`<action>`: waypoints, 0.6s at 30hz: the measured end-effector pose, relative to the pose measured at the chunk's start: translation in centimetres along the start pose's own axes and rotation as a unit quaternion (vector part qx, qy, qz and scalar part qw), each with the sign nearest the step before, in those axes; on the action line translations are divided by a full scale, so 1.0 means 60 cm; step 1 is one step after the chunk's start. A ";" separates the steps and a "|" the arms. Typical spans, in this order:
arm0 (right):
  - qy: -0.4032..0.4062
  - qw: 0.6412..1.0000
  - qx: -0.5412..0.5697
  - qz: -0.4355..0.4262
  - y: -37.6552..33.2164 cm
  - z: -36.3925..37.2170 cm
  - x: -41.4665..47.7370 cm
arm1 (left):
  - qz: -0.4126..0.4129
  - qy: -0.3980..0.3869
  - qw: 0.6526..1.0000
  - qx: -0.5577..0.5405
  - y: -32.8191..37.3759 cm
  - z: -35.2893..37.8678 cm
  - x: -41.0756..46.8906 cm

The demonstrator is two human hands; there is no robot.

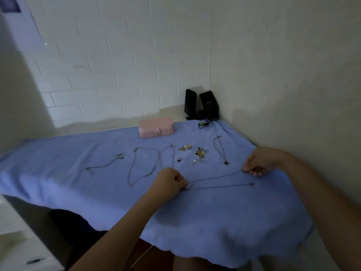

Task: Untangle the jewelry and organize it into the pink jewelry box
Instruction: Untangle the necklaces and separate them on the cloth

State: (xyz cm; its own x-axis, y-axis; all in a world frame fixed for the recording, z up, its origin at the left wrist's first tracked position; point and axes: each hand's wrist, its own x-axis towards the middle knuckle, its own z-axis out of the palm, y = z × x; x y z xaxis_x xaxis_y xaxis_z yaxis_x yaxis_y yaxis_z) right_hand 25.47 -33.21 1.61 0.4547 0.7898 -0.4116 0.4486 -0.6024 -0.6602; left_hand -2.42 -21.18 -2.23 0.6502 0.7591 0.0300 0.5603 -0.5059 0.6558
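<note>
A soft blue towel (78,182) is spread below a white tiled wall (117,55), with two black speakers (201,105) in the corner. The closed pink jewelry box (155,127) sits at the towel's far edge. The left hand (168,182) and the right hand (259,161), fingers curled, each pinch a thin silver chain (218,185) stretched between them. The small gold pieces (199,153) behind are too blurred to identify.

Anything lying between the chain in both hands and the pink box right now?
Yes. The cluster of small jewelry pieces and a laid-out necklace lie on the blue cloth between the chain and the pink jewelry box, whose lid is shut. Lifted over them, the chain should pass.
</note>
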 end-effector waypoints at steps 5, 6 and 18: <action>0.012 0.992 -0.128 -0.002 -0.044 0.003 0.026 | 0.002 -0.022 1.000 0.008 -0.009 -0.020 0.011; 0.020 0.986 -0.165 -0.001 -0.059 0.002 0.029 | -0.001 -0.027 1.000 0.011 -0.012 -0.028 0.015; 0.092 0.941 -0.206 -0.251 -0.295 0.046 0.152 | -0.065 0.116 0.990 0.041 -0.109 -0.179 0.139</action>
State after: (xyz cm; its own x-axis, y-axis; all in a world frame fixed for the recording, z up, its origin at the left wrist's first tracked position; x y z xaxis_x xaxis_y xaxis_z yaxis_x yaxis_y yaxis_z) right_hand 19.57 -15.04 7.81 0.2137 0.9765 0.0283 0.8854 -0.1813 -0.4280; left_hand -6.18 -7.15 1.81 0.4404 0.8885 0.1285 0.6776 -0.4229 0.6017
